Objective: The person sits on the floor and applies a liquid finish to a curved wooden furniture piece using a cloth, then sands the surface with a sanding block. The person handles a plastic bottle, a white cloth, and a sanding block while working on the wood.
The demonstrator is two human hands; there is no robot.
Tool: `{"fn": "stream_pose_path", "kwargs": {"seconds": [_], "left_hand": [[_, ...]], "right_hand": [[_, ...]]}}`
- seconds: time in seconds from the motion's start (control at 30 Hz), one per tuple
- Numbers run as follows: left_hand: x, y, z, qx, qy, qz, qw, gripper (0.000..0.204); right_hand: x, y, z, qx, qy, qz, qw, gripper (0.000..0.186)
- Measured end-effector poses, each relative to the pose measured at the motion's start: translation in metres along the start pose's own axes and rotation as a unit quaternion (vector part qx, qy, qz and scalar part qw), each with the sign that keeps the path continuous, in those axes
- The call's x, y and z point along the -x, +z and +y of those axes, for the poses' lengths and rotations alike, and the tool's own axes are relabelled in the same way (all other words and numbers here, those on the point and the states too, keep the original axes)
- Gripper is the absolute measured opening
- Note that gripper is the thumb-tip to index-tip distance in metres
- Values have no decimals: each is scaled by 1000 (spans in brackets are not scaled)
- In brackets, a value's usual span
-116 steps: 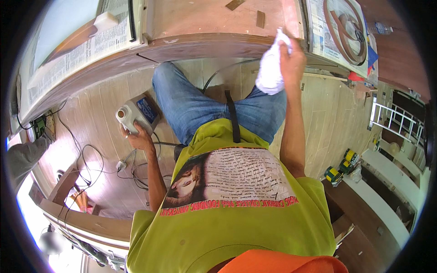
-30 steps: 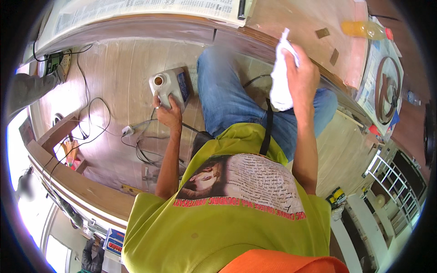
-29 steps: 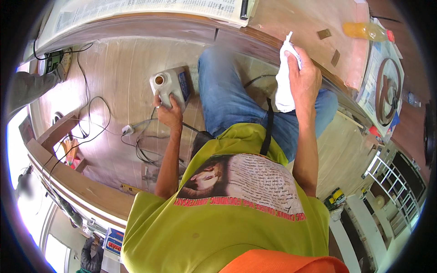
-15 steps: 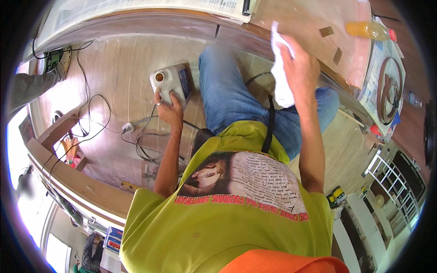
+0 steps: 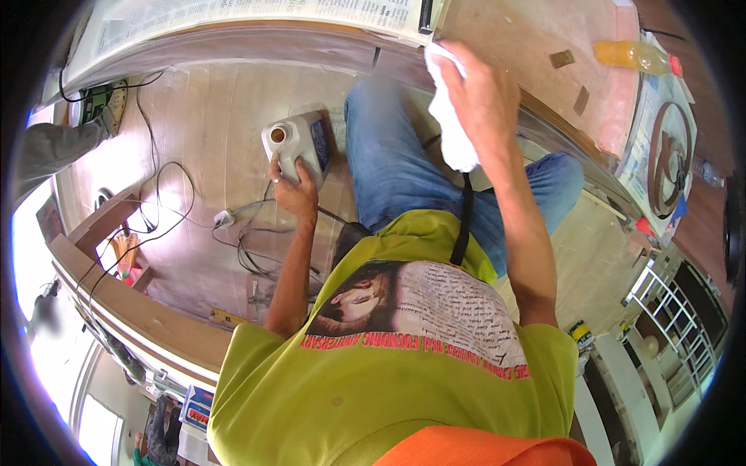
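Observation:
My left hand (image 5: 295, 193) grips the near end of a grey-white plastic jug (image 5: 298, 142) with a dark blue label. The jug's round mouth is uncapped, and brownish liquid shows inside. In my right hand (image 5: 488, 97) is a white cloth (image 5: 452, 128), bunched between the fingers and hanging down beside the wrist. That hand is over the front edge of a wooden panel (image 5: 497, 35), near the end of a black strip (image 5: 425, 15). Whether the cloth touches the panel, I cannot tell.
Black cables (image 5: 159, 175) and a white plug (image 5: 224, 219) lie on the floor at left. An amber-filled bottle (image 5: 633, 57) lies at the far right, near a coiled brown strip (image 5: 670, 159). Another person's sleeve (image 5: 58, 151) and a green power tool (image 5: 97, 101) are at far left.
My right hand has moved left with the cloth, toward the end of the black strip. My left hand stays on the jug.

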State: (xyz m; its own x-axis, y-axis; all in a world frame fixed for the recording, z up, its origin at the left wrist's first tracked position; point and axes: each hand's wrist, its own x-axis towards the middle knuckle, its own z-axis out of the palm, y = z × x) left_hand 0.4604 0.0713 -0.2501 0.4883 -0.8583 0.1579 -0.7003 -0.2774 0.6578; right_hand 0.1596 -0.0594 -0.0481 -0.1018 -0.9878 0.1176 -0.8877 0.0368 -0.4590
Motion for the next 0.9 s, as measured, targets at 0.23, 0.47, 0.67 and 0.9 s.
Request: {"fn": "stream_pose_path", "kwargs": {"seconds": [0.23, 0.47, 0.67, 0.9], "left_hand": [[-1, -3, -3, -26, -15, -5, 1000, 55], [1, 0, -1, 1, -1, 5, 1000, 55], [4, 0, -8, -15, -16, 3, 1000, 54], [6, -12, -1, -3, -5, 4, 1000, 54]], "right_hand": [[17, -2, 13, -57, 55, 25, 997, 22], [13, 6, 11, -25, 42, 18, 999, 22], [33, -21, 42, 0, 53, 38, 998, 19], [22, -23, 23, -3, 20, -26, 999, 25]]}}
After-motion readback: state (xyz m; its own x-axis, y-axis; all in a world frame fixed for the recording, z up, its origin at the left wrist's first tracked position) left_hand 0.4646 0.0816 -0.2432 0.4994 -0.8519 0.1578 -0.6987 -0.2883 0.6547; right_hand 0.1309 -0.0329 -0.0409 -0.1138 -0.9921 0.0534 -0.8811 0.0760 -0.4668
